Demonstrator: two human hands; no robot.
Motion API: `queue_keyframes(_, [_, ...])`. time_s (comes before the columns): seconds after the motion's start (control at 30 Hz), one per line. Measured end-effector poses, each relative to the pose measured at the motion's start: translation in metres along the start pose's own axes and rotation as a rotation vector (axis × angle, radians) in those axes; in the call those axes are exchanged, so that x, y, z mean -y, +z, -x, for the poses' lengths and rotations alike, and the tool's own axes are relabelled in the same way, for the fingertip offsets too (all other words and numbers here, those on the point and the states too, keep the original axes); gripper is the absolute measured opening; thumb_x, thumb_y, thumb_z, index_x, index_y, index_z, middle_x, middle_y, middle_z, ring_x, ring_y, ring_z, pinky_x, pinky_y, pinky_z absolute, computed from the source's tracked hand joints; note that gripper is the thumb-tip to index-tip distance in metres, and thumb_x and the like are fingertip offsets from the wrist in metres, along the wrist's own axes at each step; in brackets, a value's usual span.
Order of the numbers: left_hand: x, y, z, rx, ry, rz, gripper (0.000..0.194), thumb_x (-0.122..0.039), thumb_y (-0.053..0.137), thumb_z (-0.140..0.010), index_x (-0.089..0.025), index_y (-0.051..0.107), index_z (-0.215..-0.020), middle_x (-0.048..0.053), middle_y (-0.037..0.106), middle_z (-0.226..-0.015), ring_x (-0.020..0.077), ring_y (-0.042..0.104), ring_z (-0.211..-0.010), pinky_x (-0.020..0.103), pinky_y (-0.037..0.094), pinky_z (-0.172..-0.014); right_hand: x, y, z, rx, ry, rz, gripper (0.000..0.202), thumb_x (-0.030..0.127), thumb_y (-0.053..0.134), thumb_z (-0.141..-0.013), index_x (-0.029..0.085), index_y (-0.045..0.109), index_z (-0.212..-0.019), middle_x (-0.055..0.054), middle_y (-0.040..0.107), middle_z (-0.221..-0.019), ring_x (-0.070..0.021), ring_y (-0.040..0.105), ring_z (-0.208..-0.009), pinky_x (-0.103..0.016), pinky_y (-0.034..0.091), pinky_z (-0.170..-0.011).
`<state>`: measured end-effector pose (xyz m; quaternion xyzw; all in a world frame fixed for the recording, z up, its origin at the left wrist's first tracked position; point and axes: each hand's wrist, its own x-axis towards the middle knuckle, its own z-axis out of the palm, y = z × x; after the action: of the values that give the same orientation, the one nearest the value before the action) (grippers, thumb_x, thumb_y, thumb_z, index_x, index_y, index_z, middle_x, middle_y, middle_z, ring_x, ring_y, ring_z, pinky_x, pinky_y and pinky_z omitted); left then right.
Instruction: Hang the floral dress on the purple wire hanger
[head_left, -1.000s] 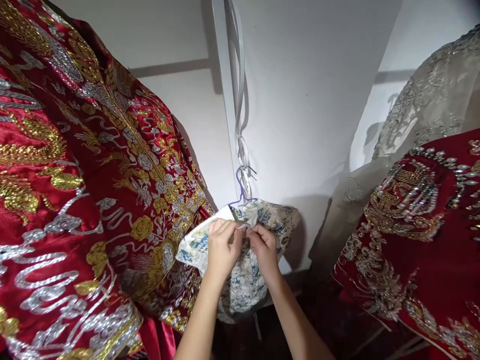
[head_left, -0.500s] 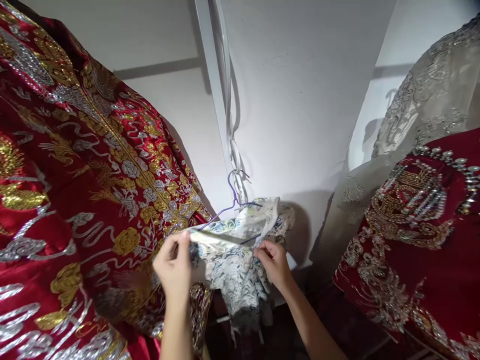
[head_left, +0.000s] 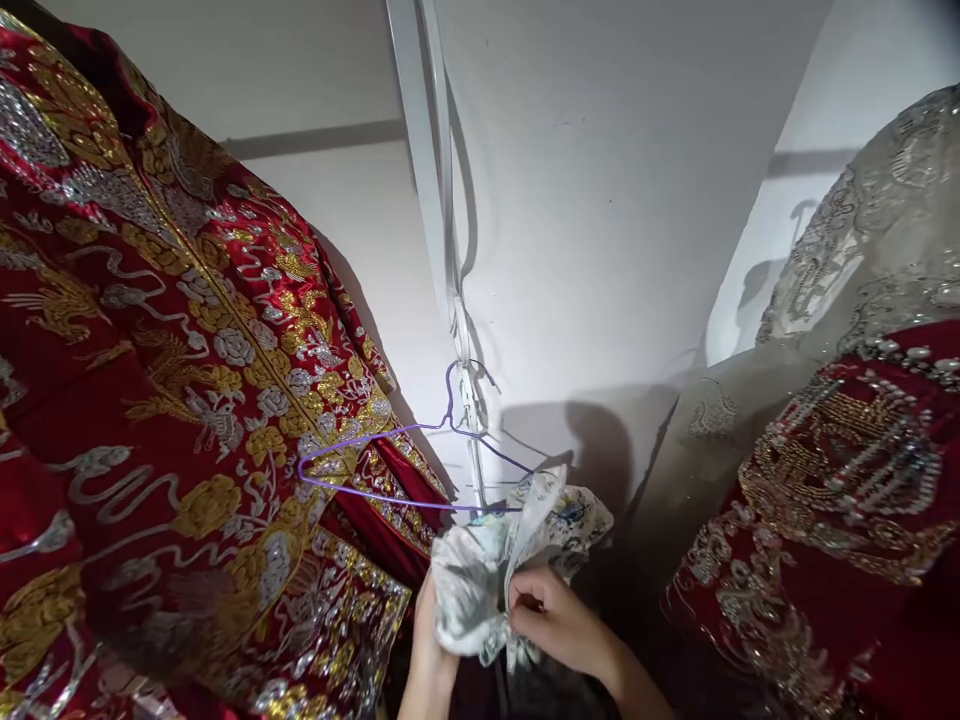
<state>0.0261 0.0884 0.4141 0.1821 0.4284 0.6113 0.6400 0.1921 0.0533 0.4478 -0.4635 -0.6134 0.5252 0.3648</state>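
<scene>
A white garment with a blue and yellow floral print (head_left: pixel 472 580) is bunched between my two hands. Its far side still hangs on the right arm of a purple wire hanger (head_left: pixel 375 497), while the hanger's left arm is bare. My left hand (head_left: pixel 433 625) holds the garment from the left and below; its fingers are mostly hidden behind the cloth. With thumb and fingers curled together, my right hand (head_left: pixel 551 615) pinches the front edge of the garment. The hanger's hook is caught on a white strap or cord (head_left: pixel 463 330) against the wall.
A red jacket with gold and silver embroidery (head_left: pixel 247 340) fills the left side. At right stand a red beaded dress (head_left: pixel 847 480) and a sheer silver-trimmed one (head_left: pixel 862 230). A white post (head_left: pixel 424 150) runs up the pale wall (head_left: pixel 585 230).
The garment's left part has come off the hanger's left arm and is gathered lower down. My left hand has moved right and down, behind the cloth; my right hand has lowered with it.
</scene>
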Motion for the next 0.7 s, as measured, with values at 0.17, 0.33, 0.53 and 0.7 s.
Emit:
queue_keyframes(0.17, [-0.006,0.031,0.039,0.265,0.060,-0.164,0.032,-0.041,0.077,-0.068,-0.018,0.055,-0.076,-0.003,0.058,-0.067,0.0134,0.056,-0.063,0.025,0.047,-0.065,-0.009,-0.019,0.018,-0.230,0.032,-0.077,0.029,0.045,0.061,-0.088,0.020,0.062,-0.074,-0.002,0.061,-0.075,-0.0192,0.057,-0.079,-0.027,0.042,-0.070])
queue_keyframes(0.33, [0.000,0.034,0.088,0.679,0.408,-0.804,0.026,-0.039,0.068,-0.085,-0.018,0.060,-0.072,0.005,0.062,-0.074,0.0185,0.056,-0.074,0.028,0.046,-0.071,-0.011,-0.009,0.034,-0.115,0.215,-0.433,0.051,0.070,0.060,-0.082,0.020,0.070,-0.082,-0.005,0.066,-0.088,-0.0233,0.060,-0.099,-0.035,0.043,-0.095])
queue_keyframes(0.53, [-0.012,0.000,0.097,0.717,0.629,-1.014,0.029,-0.025,0.067,-0.087,-0.027,0.073,-0.116,0.010,0.072,-0.107,0.0275,0.061,-0.109,0.040,0.045,-0.100,-0.022,0.036,0.054,-0.076,0.306,-0.883,0.036,0.050,0.086,-0.058,0.021,0.071,-0.072,-0.001,0.062,-0.071,-0.0211,0.061,-0.079,-0.032,0.048,-0.080])
queue_keyframes(0.7, [-0.015,-0.042,0.085,0.824,0.213,-1.032,0.055,-0.035,0.067,-0.087,-0.027,0.058,-0.141,0.010,0.063,-0.136,0.0286,0.059,-0.124,0.040,0.042,-0.108,-0.015,0.032,0.074,-0.052,0.338,-0.660,0.035,0.019,0.083,-0.049,0.020,0.076,-0.083,-0.001,0.069,-0.077,-0.0196,0.060,-0.075,-0.029,0.046,-0.071])
